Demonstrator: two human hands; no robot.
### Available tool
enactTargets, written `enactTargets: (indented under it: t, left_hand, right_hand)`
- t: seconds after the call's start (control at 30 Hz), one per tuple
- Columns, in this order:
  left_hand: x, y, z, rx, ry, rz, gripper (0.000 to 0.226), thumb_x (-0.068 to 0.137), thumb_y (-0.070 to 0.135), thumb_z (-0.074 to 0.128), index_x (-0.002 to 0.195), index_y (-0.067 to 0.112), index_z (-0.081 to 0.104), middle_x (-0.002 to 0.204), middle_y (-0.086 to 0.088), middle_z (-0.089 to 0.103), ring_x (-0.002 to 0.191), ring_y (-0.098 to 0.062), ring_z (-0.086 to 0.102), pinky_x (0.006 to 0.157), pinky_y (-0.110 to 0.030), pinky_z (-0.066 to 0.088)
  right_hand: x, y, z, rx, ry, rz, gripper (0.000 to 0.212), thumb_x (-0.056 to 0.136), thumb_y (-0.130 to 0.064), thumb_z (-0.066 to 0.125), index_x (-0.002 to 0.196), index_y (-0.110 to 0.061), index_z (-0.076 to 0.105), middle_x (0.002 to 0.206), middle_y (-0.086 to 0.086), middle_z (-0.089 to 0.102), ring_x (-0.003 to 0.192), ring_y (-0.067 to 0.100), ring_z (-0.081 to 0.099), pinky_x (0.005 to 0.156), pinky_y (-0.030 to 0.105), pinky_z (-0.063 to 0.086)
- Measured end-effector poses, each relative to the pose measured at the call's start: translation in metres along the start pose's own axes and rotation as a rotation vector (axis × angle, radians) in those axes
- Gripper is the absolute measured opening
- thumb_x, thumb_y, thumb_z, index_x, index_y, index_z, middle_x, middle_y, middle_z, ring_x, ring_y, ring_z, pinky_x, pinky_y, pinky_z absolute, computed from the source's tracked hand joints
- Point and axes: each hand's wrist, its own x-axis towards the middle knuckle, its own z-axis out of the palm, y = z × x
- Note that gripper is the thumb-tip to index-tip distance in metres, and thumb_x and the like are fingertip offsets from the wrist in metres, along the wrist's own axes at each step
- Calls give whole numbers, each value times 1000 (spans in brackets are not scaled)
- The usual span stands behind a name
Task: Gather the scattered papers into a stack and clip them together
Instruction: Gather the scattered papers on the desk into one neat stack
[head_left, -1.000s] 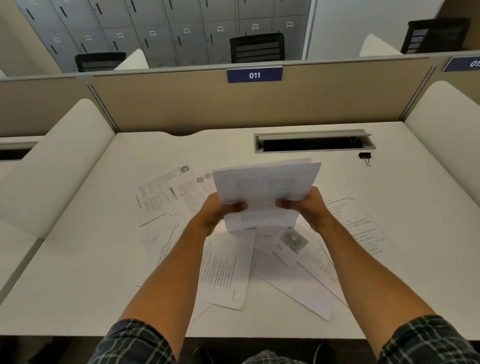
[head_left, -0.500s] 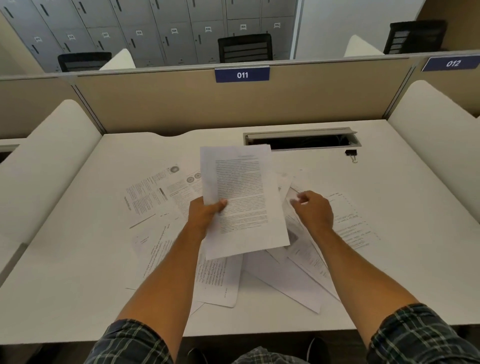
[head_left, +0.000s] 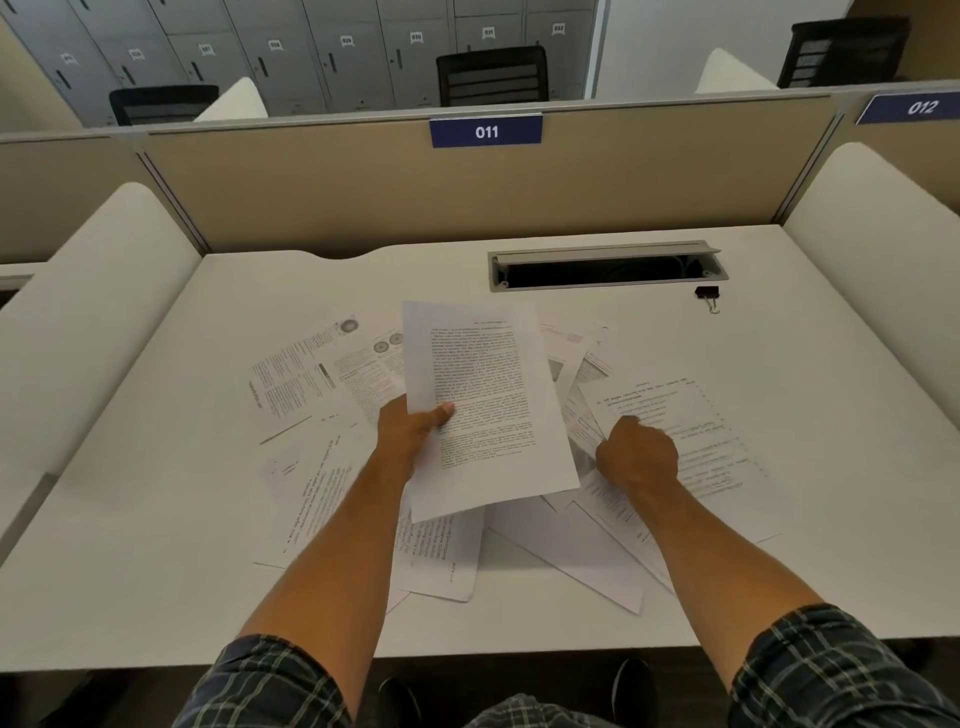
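My left hand (head_left: 410, 431) holds a small stack of printed sheets (head_left: 483, 405) upright above the desk, with its thumb on the front page. Several loose papers (head_left: 322, 374) lie scattered and overlapping on the white desk (head_left: 810, 343) beneath and around both hands. My right hand (head_left: 636, 452) is down at the left edge of a printed sheet (head_left: 696, 441) to the right of the stack, with its fingers curled onto it and the fingertips hidden. A black binder clip (head_left: 707, 297) lies at the back right, apart from the papers.
An open cable slot (head_left: 608, 270) with a raised lid sits at the back of the desk, just left of the clip. A beige partition (head_left: 363, 197) marked 011 closes the back. White side panels (head_left: 93, 312) stand on both sides.
Both hands held the stack a second ago. My right hand has let go and moved down and right onto a loose sheet. My left hand has turned the stack upright.
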Motion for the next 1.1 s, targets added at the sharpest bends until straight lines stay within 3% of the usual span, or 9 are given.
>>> enactTargets:
  t: [0.13, 0.23, 0.37, 0.5, 0.6, 0.8, 0.87, 0.97, 1.1]
  left_hand:
    - [-1, -1, 5, 26, 6, 5, 31, 85, 13, 84, 112, 24, 71, 103, 11, 80, 89, -11, 78, 74, -28, 62]
    - [0, -1, 10, 81, 20, 11, 47, 83, 12, 86, 126, 16, 66, 118, 2, 74, 101, -18, 73, 89, -39, 59]
    - [3, 1, 17, 126, 40, 24, 80, 80, 5, 87, 148, 13, 45, 137, -6, 63, 117, -25, 62, 97, -41, 52]
    - [4, 3, 20, 133, 3, 56, 104, 79, 6, 88, 160, 22, 26, 155, -6, 48, 129, -21, 50, 108, -42, 45]
    - [3, 5, 22, 225, -29, 108, 107, 82, 10, 87, 165, 25, 19, 165, -4, 36, 146, -27, 40, 121, -50, 34]
    - [0, 14, 28, 345, -129, 195, 97, 91, 1, 76, 165, 23, 17, 169, -5, 30, 152, -31, 33, 123, -58, 31]
    - [1, 16, 32, 394, -143, 213, 81, 93, -3, 70, 160, 22, 32, 165, -6, 36, 151, -28, 35, 125, -52, 29]
    - [2, 20, 38, 398, -173, 170, 46, 94, -9, 60, 133, 13, 67, 145, -10, 60, 136, -31, 55, 117, -50, 44]
    - [-3, 25, 44, 215, -206, -19, 47, 88, -15, 50, 114, 11, 79, 131, -9, 71, 117, -32, 68, 99, -46, 59]
  right_hand:
    - [3, -3, 6, -175, -66, -23, 65, 104, -27, 52, 157, 4, 31, 146, 25, 57, 134, 44, 54, 112, 52, 47]
    - [-1, -5, 9, -267, -75, -84, 58, 97, -29, 67, 144, -2, 45, 138, 21, 63, 132, 42, 57, 111, 51, 48]
    - [-7, -6, 9, -248, -53, -173, 35, 93, -21, 72, 120, -9, 53, 116, 15, 73, 115, 37, 68, 100, 46, 55]
    - [-11, 1, 7, -353, 41, -286, 8, 99, -11, 59, 100, -14, 52, 101, 3, 76, 88, 20, 72, 66, 27, 46]
    - [-14, 7, 3, -346, 123, -271, 14, 98, -11, 52, 111, -12, 58, 98, 3, 73, 82, 20, 71, 61, 28, 41]
    - [-11, -27, -52, 77, 440, -180, 26, 102, -20, 49, 112, 0, 62, 93, 17, 70, 73, 37, 70, 59, 32, 37]
    - [-11, -46, -72, 205, 484, -202, 25, 103, -23, 48, 108, -3, 63, 90, 13, 67, 70, 34, 64, 59, 32, 38]
    - [-15, -75, -86, 394, 384, -264, 20, 103, -27, 49, 94, -12, 58, 75, -2, 60, 63, 22, 57, 54, 29, 37]
    - [-24, -107, -88, 710, 156, -286, 19, 102, -30, 51, 88, -18, 55, 78, 0, 69, 62, 19, 71, 56, 37, 60]
